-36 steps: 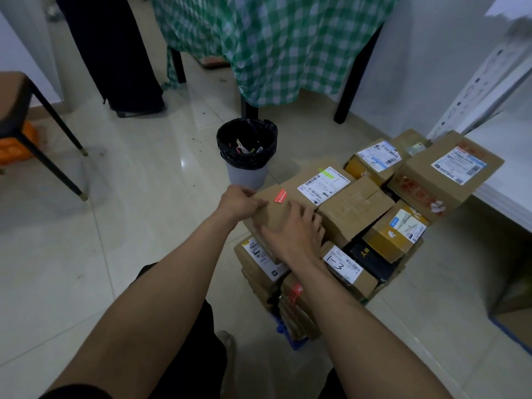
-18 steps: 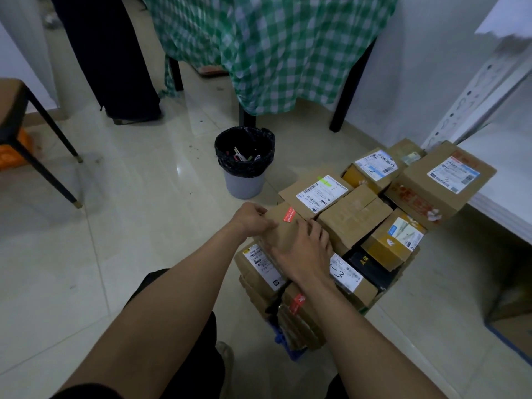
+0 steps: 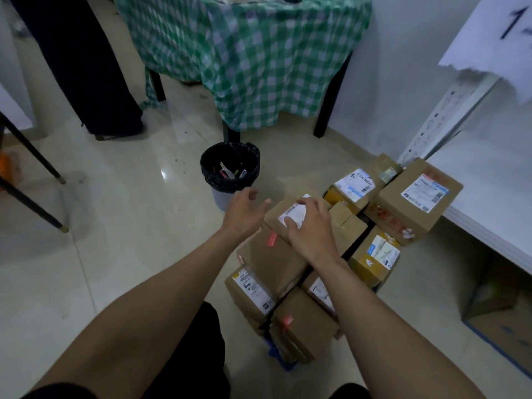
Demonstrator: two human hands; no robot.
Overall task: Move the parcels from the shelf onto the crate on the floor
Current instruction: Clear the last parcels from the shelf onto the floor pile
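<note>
Pale glossy floor tiles (image 3: pixel 115 254) run under a tabletop draped in green checked cloth (image 3: pixel 259 67), with a white shelf (image 3: pixel 489 197) along our right.

As we judge it, the task is far along. A dozen or so cardboard parcels (image 3: pixel 414 203) are already piled in layers on the crate (image 3: pixel 283 362), of which only a blue corner shows beneath them. The one shelf board we can see carries no parcel. Other levels are out of view, so we cannot tell what is left.

Our right hand (image 3: pixel 309 228) rests on the labelled parcel (image 3: pixel 295 211) near the top of the pile, its fingers spread flat over the label: a wide grip that presses and does not clasp, which we take as settling the parcel in place. Our left hand (image 3: pixel 246 210) hovers just beside that parcel, its grip wide and holding nothing.

Near the pile stands a bin (image 3: pixel 230 184) with a black liner. It holds a few pen-like bits (image 3: pixel 229 171), too small to name.
</note>
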